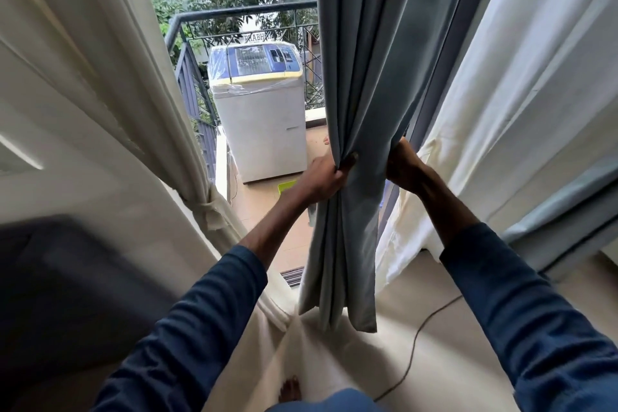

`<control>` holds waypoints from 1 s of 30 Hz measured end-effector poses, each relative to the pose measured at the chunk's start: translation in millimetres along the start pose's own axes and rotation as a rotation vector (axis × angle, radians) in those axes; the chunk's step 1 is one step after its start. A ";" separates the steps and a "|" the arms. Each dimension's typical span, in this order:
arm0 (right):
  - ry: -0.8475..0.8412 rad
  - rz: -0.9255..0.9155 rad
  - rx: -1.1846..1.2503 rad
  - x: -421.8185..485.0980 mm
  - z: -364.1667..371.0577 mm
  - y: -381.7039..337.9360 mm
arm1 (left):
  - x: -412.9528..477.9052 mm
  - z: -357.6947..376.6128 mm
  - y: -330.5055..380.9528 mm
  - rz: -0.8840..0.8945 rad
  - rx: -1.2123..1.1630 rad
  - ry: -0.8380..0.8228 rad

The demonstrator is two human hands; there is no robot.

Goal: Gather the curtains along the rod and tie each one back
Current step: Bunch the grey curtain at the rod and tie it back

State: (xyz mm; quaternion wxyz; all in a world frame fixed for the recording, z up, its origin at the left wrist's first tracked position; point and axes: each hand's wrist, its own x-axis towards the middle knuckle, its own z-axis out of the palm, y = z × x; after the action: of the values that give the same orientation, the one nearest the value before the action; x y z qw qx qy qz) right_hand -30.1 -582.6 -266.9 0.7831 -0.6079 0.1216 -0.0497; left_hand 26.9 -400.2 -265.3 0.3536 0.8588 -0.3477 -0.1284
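Left of the washing machine (259, 104) on the balcony, a cream curtain (100, 84) is already gathered and knotted back with its tie (209, 211), so that side looks done. Just right of the machine hangs the grey-blue curtain (354, 84), bunched into tight vertical folds. The left hand (326, 177) is closed on its near edge, pinching the pleats together so they cannot spread out again. The right hand (403, 165) reaches round the far side of the bundle; its fingers are hidden behind the cloth, so I cannot tell whether it grips, though it seems placed to cinch the fabric for tying. Further right of the machine, a white curtain (501, 110) hangs loose, apparently still untied.
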 end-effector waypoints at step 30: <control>0.445 -0.287 -0.708 -79.8 51.1 79.4 | -2.7 -0.2 18.7 -0.207 -0.029 0.090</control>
State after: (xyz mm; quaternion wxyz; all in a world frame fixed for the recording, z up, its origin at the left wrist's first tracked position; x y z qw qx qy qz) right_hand -99.9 -496.3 -321.2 0.4663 -0.8240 0.2109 -0.2430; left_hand 15.5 -407.8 -252.2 0.3659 0.8899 -0.2391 -0.1305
